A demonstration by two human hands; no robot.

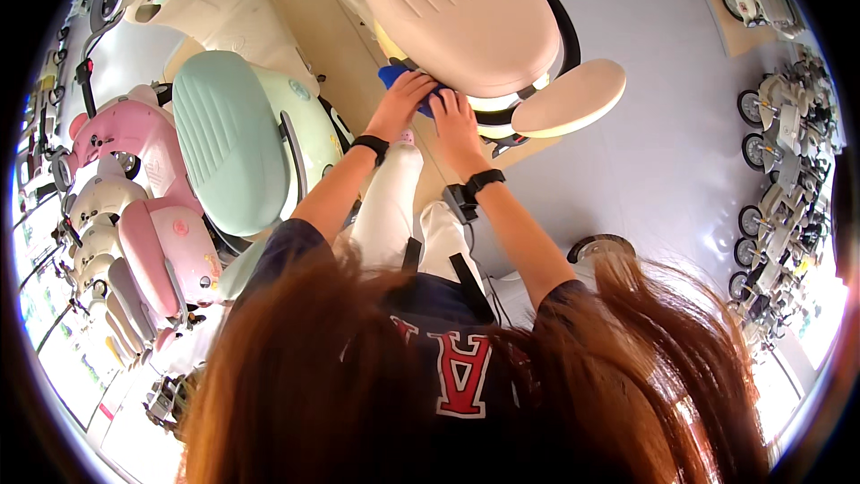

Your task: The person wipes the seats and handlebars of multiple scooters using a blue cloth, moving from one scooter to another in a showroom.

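A blue cloth [391, 75] is bunched against the side of a scooter, just below its beige-pink seat [475, 27]. My left hand [405, 104] grips the cloth with bent fingers. Close beside it, my right hand [457, 125] has its fingers curled onto the cloth's right part. The scooter's body behind the cloth is mostly hidden by the seat and my hands. A padded backrest [573, 100] on a black bar juts out at the seat's right end.
To my left stands a pale green scooter with a mint seat [228, 143], close to my arm. Beyond it are a pink scooter [166, 251] and a cream one [215, 9]. Several two-wheelers [784, 143] line the right side, across grey floor [663, 161].
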